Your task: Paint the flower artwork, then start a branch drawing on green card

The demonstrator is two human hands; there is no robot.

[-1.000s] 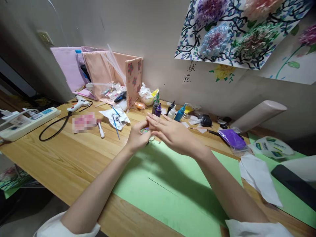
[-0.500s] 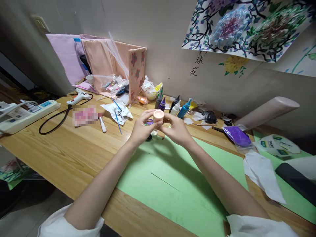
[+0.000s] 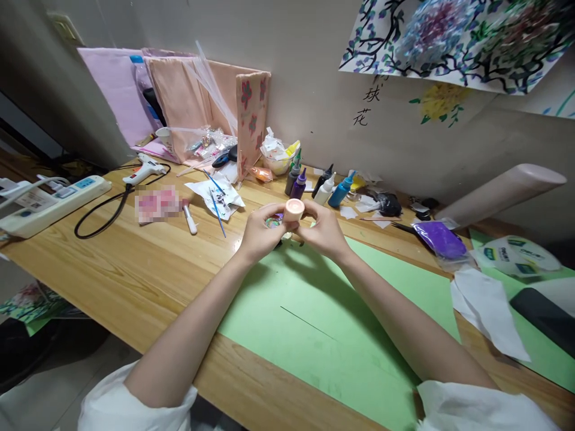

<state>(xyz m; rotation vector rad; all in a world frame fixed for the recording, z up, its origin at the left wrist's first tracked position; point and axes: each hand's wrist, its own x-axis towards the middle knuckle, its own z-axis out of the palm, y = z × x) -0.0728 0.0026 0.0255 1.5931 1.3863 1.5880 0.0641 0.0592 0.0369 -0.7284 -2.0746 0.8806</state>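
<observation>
A small pale-pink cylinder [image 3: 294, 209], its round end turned up toward me, is held between both hands above the far edge of a green sheet [image 3: 314, 335]. My left hand [image 3: 264, 236] is closed on its left side, thumb under the round end. From the right, the curled fingers of my right hand [image 3: 327, 230] grip the same piece. Its lower part is hidden by my fingers. Just behind my left fingers, a small colourful item [image 3: 273, 222] shows in part. Squeeze bottles, among them a blue bottle [image 3: 341, 190] and a white bottle [image 3: 324, 189], stand beyond my hands.
Two thin blue brushes lie by a stained tissue [image 3: 216, 196] on the left. Farther left are a glue gun [image 3: 146, 169] and a power strip [image 3: 54, 206]. On the right are a purple packet [image 3: 440, 240], white paper [image 3: 489, 311] and a dark phone-like slab [image 3: 545, 317].
The view has shifted slightly, so the desk items sit a little differently in the picture. Both hands still hold the pink cylinder, and the fingers have moved slightly around it.
</observation>
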